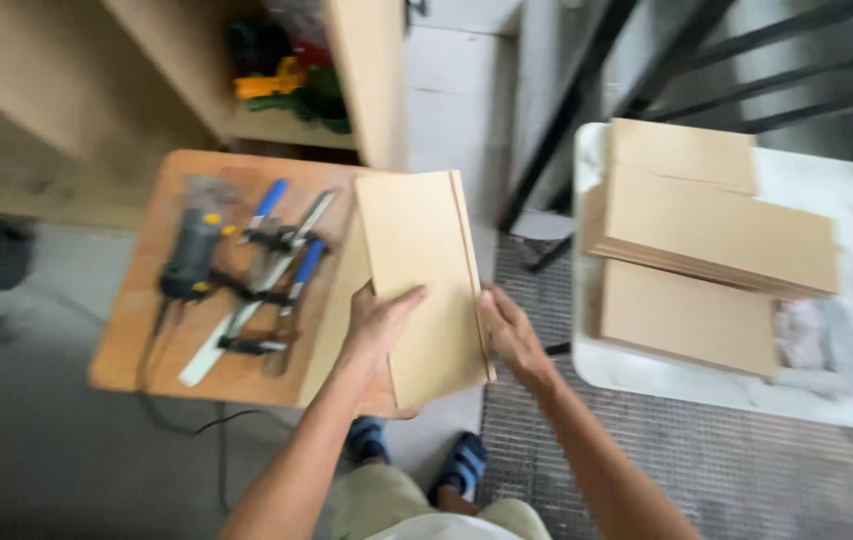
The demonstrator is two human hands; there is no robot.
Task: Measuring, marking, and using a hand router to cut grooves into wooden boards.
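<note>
Fingers of the left hand lie flat and close together on the top face of a light wooden board, with the thumb stretched toward the middle of the board. On the other side, the right hand grips the long right edge of the same board; its fingers are pressed together along the edge, and how far they go under the board I cannot tell. Both hands hold the board above the right part of a small round-cornered wooden table, and the near end of the board reaches past the table edge. A second board of the same colour seems to lie just under it, on the left side.

On the table, to the left of the board, lie a grey power tool with a black cable, some clamps with blue handles and a long metal ruler. At the right, well apart, a white table carries a stack of similar boards. Between the two tables a dark metal grate covers the floor, and blue sandals show below the arms.
</note>
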